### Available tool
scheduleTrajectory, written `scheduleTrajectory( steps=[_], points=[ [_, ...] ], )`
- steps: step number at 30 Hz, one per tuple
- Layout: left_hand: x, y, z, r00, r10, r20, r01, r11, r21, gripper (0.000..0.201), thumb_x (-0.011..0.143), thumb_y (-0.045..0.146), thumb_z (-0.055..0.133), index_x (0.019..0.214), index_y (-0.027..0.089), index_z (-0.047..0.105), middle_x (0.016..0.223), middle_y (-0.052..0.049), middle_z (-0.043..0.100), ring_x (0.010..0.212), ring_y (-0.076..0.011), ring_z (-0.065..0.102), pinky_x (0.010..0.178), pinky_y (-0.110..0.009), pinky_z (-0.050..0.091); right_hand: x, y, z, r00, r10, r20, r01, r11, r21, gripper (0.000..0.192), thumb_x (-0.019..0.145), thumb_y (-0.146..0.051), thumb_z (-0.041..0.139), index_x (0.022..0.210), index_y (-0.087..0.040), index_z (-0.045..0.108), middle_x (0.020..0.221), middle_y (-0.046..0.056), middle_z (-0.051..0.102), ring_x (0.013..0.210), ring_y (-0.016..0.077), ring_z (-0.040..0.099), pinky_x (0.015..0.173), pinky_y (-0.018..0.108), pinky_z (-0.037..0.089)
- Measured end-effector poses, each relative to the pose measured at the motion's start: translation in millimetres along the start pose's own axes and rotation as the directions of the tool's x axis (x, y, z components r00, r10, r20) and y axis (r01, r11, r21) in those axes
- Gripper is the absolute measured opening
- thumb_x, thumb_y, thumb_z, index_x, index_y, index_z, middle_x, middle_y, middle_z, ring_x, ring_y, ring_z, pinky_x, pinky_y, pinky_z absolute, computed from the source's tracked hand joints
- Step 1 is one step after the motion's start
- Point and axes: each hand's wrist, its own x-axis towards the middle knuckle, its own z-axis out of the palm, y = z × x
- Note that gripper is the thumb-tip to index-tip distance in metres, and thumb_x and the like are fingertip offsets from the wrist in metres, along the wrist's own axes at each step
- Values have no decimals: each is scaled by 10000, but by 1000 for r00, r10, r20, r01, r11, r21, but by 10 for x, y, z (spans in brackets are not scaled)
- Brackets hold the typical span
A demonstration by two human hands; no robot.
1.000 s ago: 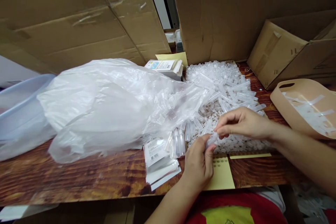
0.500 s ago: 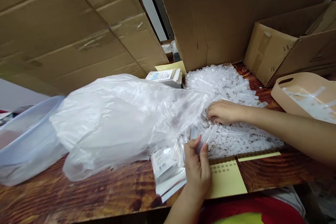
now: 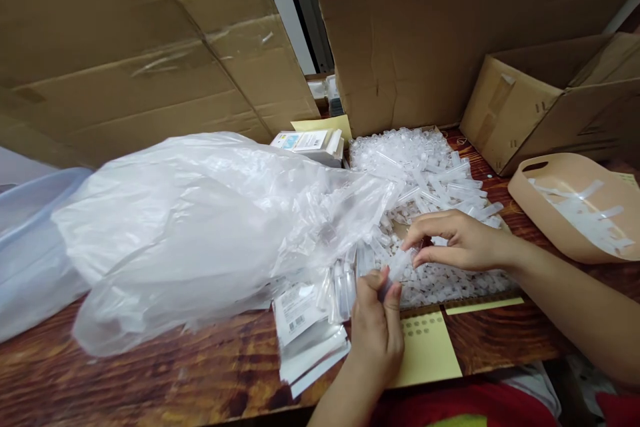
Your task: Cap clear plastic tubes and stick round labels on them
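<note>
My left hand [image 3: 377,323] pinches a small clear plastic tube [image 3: 396,270] at its lower end, above a yellow paper sheet [image 3: 430,347]. My right hand [image 3: 457,240] has its thumb and fingers closed at the tube's upper end; whether it holds a small cap there I cannot tell. Both hands hover at the near edge of a heap of clear tubes and small white caps [image 3: 425,167]. A few finished-looking tubes [image 3: 343,283] stand in a row just left of my left hand.
A big crumpled clear plastic bag [image 3: 200,227] covers the table's middle. A pale blue tub [image 3: 30,240] sits far left, a beige tray [image 3: 575,213] with paper strips at right. Labelled pouches [image 3: 305,333] lie by my left hand. Cardboard boxes [image 3: 410,27] wall the back.
My right hand came back from the heap, where it reached half a second ago, and now meets the tube in my left hand. The camera view shifted slightly.
</note>
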Motion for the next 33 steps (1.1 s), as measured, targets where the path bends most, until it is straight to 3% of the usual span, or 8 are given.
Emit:
scheduleTrajectory(
  steps=[5,10,13,18,22,25,29,33],
  points=[
    [-1,37,-37,996,-26,81,24,999,24,139,1061,203,481,1197,204,507,964,-44,616,848,-167,654,743,-278,496,-88,-8,-82,977,72,-199,-61,996,58,127,876,-257,794,966,-173,761,914,44,764,842,145,704,771,252,550],
    [7,48,-27,989,-62,133,67,997,-34,131,1066,226,477,1192,214,511,971,-38,615,859,-167,648,749,-277,492,-98,-28,-48,996,-84,-28,85,996,14,105,926,-231,754,1008,-169,773,922,54,753,844,129,700,781,238,549],
    [12,37,-9,991,1,135,11,996,-88,144,1066,216,467,1206,217,502,953,-31,604,818,-154,634,718,-267,484,-122,-67,-13,995,-99,7,99,995,1,135,951,-246,729,1042,-151,761,945,64,740,872,126,694,793,227,538],
    [41,81,-20,983,78,164,-65,994,-84,109,1054,200,472,1161,215,487,937,-33,584,805,-160,627,705,-275,485,-175,-159,-9,990,132,44,-128,988,-81,466,1058,-453,521,729,-154,663,663,7,583,618,109,533,607,238,419],
    [70,150,-36,975,79,206,-64,995,-82,144,1058,192,468,1199,223,480,932,-22,588,802,-152,625,710,-262,487,-246,-204,-59,981,190,37,-187,979,-80,313,997,-471,612,986,-165,679,891,36,667,806,143,598,727,254,453],
    [65,169,-35,974,70,216,-47,993,-112,141,1062,202,470,1199,232,489,926,-14,586,790,-141,614,708,-250,481,-320,-239,-28,967,249,56,-246,968,-56,426,1050,-482,488,790,-172,620,683,-3,573,653,123,527,637,250,402],
    [44,205,-28,961,1,277,42,988,-151,88,1071,232,466,1144,236,515,902,-13,591,767,-147,609,695,-259,476,-403,-294,62,960,278,13,-277,958,-82,354,1008,-488,539,887,-171,637,770,26,632,705,142,564,670,262,425],
    [50,259,-30,950,-88,300,138,979,-149,70,1077,269,465,1090,239,527,867,-2,581,748,-150,595,702,-264,476,-442,-328,92,923,384,-4,-383,920,-80,432,1025,-526,458,784,-188,576,670,6,574,619,134,513,611,264,395]
  ],
)
